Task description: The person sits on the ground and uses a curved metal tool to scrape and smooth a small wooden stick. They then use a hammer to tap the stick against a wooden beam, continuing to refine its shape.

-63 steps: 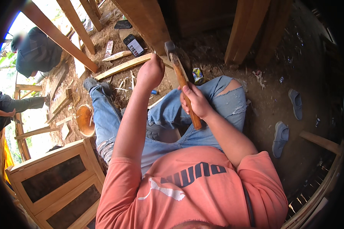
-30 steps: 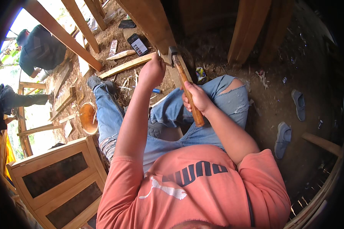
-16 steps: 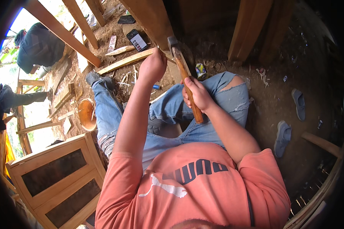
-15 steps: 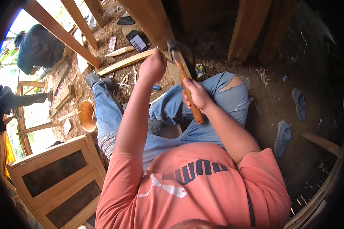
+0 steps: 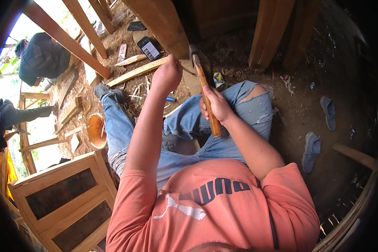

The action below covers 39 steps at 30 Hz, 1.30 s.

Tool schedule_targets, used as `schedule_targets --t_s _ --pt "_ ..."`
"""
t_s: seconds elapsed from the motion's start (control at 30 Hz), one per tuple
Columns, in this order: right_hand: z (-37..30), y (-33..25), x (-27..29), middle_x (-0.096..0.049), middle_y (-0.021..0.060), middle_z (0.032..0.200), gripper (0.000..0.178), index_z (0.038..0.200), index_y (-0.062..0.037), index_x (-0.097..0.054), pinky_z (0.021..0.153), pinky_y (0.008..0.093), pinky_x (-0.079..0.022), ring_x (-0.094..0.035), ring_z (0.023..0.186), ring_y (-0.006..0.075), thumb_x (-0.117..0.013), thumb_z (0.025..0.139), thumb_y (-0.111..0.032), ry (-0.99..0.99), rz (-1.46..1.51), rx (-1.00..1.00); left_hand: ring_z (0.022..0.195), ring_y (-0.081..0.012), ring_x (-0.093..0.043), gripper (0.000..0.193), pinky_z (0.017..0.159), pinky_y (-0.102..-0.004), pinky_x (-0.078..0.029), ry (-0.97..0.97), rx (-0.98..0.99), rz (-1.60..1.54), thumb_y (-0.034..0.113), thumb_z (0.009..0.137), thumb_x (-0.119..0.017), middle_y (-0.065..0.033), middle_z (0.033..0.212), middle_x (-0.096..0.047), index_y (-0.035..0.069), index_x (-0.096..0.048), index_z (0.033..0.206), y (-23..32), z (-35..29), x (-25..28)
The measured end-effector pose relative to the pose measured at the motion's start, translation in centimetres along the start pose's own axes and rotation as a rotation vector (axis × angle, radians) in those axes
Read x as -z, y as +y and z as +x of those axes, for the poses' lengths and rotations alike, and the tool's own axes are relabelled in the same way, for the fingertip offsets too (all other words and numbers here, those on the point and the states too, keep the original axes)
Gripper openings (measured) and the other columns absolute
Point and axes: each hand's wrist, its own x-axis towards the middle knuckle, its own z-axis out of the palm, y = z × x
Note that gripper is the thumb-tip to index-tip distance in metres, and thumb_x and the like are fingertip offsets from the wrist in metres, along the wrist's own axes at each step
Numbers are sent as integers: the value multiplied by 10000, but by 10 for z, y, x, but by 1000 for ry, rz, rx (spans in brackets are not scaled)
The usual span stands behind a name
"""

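My right hand (image 5: pixel 216 105) is wrapped round the wooden handle of a hammer (image 5: pixel 203 80) above my bent knee. Its dark head points away from me, close to the foot of a thick wooden post (image 5: pixel 161 25). My left hand (image 5: pixel 167 76) is closed in a fist to the left of the hammer head. A pale wooden strip (image 5: pixel 134 74) runs up to this fist from the left, and a thin dark piece shows on its right side. What the fingers grip is hidden.
A phone (image 5: pixel 149 48) with a lit screen, a can (image 5: pixel 219 80) and wood shavings lie on the ground. An orange-brown bucket (image 5: pixel 96 131) and a panelled wooden frame (image 5: pixel 65 197) stand left. Shoes (image 5: pixel 311 152) lie right. Another person (image 5: pixel 44 59) bends over at far left.
The hammer head has moved slightly down and right, tilting a little in my right hand. My left fist stays almost in place.
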Motion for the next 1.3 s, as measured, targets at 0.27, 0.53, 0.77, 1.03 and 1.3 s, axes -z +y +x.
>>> schedule_targets --t_s 0.27,0.53,0.77,1.03,1.3 --pt "-2 6 5 -526 26 721 430 1164 -83 -539 459 294 -446 -514 511 121 -473 1145 -507 -99 86 -19 1022 -467 -721 271 904 -543 -561 -52 22 -94 229 1049 -570 -292 1038 -745 8 -616 1198 -3 1 11" --pt "0 5 1 -498 21 733 418 1216 -107 -546 474 286 -433 -489 519 124 -453 1152 -510 -79 15 -7 1053 -463 -710 231 910 -525 -558 -32 -30 -128 163 1013 -591 -277 1058 -746 9 -617 1184 -8 2 5" --pt "-1 -3 -3 -536 32 739 414 1182 -82 -541 466 292 -443 -522 516 120 -496 1143 -491 -83 -43 84 1055 -464 -705 204 904 -530 -556 -43 11 -89 142 999 -611 -274 1061 -741 17 -603 1160 -2 7 6" --pt "-3 -7 -3 -500 18 737 437 1223 -103 -540 476 286 -426 -481 512 115 -454 1148 -524 -87 -16 95 1065 -459 -699 173 896 -527 -549 -64 -62 -104 141 1002 -592 -263 1076 -739 25 -597 1131 -10 7 3" --pt "-1 -4 -2 -503 15 733 428 1224 -108 -548 475 284 -424 -483 513 116 -470 1144 -521 -106 -34 85 1066 -448 -706 185 906 -525 -546 -114 -8 -31 147 1023 -558 -254 1080 -745 29 -598 1159 -2 10 8"
